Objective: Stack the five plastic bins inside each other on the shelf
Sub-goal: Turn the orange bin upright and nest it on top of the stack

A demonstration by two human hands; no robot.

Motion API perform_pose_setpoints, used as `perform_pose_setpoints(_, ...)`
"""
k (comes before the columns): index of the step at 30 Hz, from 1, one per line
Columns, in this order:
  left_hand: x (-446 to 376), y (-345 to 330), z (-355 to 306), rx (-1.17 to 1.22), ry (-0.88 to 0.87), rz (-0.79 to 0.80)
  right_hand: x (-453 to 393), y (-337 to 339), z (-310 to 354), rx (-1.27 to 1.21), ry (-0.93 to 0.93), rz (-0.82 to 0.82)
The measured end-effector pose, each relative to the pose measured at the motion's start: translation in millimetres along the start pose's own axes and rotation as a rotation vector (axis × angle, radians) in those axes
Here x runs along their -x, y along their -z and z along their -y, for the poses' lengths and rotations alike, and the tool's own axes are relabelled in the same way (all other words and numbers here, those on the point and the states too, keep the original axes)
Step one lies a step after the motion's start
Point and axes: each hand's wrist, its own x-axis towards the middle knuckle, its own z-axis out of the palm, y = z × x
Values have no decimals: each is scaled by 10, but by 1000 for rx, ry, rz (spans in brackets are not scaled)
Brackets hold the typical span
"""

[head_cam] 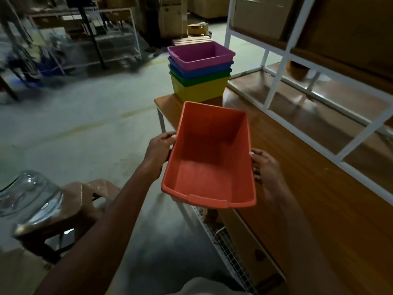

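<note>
STEP: I see the fifth bin in hand, last of the stack | HANDS: left hand (160, 148) and right hand (265, 167) grip the long rims of the orange bin (209, 158), held above the wooden shelf (297, 188) edge | STACK: purple bin (200, 54) tops blue, green, yellow, nested ahead | NEXT: I judge it needs carrying forward, levelling, lowering squarely into purple.

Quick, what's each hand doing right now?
Left hand: grips the left rim of the red bin.
Right hand: grips the bin's right rim.
</note>
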Motion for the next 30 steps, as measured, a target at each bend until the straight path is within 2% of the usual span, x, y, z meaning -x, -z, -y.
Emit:
perform_pose_setpoints(4,-536,70,-199,22,-20,19,-415,-232,250,-2,35,-43)
perform_pose_setpoints(9,-1327,-90,-424,-19,-63,115,-1061,-404,451,-34,51,-138)
perform_pose_setpoints(18,-2636,-499,-800,-86,-56,273,-2096,-572,719,-56,-37,-329)
perform_pose_setpoints(23,-3203,-671,-866,-117,-71,449,-2396,-691,794,-69,-92,-452)
perform_pose_setpoints(30,-3926,-903,-906,-137,-131,709,-2669,-1004,788,17,-169,-716)
